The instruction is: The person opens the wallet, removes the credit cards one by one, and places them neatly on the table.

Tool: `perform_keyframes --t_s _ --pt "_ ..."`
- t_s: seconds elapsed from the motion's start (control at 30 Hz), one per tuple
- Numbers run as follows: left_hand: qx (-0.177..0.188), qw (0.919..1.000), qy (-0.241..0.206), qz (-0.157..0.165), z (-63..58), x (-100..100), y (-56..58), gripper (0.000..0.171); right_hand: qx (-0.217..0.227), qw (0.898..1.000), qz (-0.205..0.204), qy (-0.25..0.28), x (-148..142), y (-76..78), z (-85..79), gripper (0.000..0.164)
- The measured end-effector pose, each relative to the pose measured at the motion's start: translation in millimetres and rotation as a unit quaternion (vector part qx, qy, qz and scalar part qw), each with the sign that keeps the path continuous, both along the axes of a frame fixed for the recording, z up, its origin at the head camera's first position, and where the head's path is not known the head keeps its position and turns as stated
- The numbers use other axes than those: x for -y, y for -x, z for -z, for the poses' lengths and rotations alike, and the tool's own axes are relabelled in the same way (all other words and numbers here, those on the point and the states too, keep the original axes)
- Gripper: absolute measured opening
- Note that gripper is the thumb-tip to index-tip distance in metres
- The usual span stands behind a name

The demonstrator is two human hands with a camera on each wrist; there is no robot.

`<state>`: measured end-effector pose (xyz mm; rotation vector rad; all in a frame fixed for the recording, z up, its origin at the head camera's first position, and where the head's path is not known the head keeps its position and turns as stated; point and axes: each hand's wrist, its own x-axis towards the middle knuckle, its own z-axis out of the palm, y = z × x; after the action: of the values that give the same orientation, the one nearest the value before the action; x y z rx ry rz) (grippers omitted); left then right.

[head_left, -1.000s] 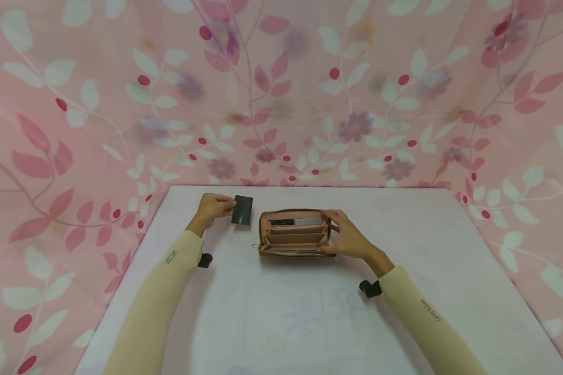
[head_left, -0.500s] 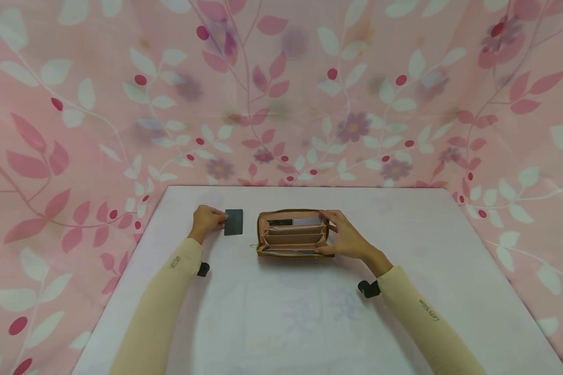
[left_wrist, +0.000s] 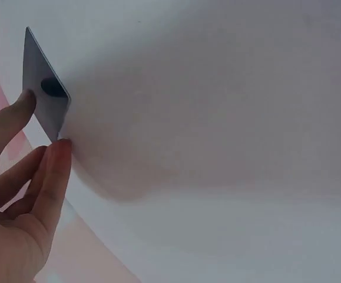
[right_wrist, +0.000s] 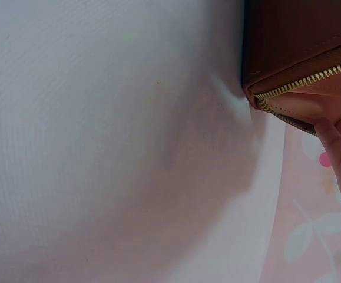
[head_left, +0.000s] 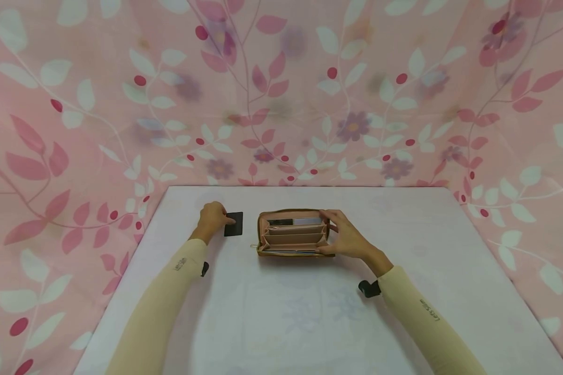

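Note:
A small dark card (head_left: 234, 229), shiny in the left wrist view, is at the table's left side. My left hand (head_left: 211, 220) pinches its left part, the thumb on the face and fingertips (left_wrist: 63, 147) at an edge. To its right stands a brown zip-around wallet (head_left: 294, 240), unzipped and spread so the pale pink compartments face up. Dark and light cards show in the back slots, and thin edges show along the front. My right hand (head_left: 344, 237) holds the wallet's right end, fingers at the back edge and thumb at the front. In the right wrist view its gold zip teeth (right_wrist: 311, 79) show.
The table (head_left: 291, 312) wears a white cloth, and its far edge meets a pink leaf-patterned curtain (head_left: 281, 104). A small zip pull (head_left: 254, 246) sticks out at the wallet's left end. Black wrist cameras (head_left: 369, 288) hang below both sleeves.
My left hand has brought the card lower and slightly left, away from the wallet, then shifted its fingers further over it. My right hand and the wallet have stayed in place.

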<state>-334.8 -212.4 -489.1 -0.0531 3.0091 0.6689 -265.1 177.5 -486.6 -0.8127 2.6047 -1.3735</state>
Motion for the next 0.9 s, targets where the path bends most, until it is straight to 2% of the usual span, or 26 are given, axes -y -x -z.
perform_keyframes --t_s 0.17,0.5,0.6,0.7,0.9 --pt "0.018 0.9996 0.015 0.013 -5.1 -10 -1.2 0.048 -0.002 1.0 -0.002 0.005 -1 0.2 0.8 0.099" --pt "0.005 0.9997 -0.005 0.021 -2.9 -15 -2.2 0.043 -0.008 1.0 0.0 0.002 0 -0.4 -0.8 0.097" --pt "-0.022 0.9991 0.002 0.035 -1.9 -14 -0.1 0.034 -0.01 1.0 0.0 -0.001 0 -0.2 -0.8 0.097" --pt "-0.07 0.9956 0.003 0.062 -7.8 -20 2.8 0.021 -0.009 1.0 0.001 -0.006 0 -0.1 -0.1 0.097" --pt "-0.159 0.9795 -0.037 0.119 -36.1 -49 4.5 0.016 -0.01 1.0 0.006 -0.008 1 0.5 1.8 0.098"
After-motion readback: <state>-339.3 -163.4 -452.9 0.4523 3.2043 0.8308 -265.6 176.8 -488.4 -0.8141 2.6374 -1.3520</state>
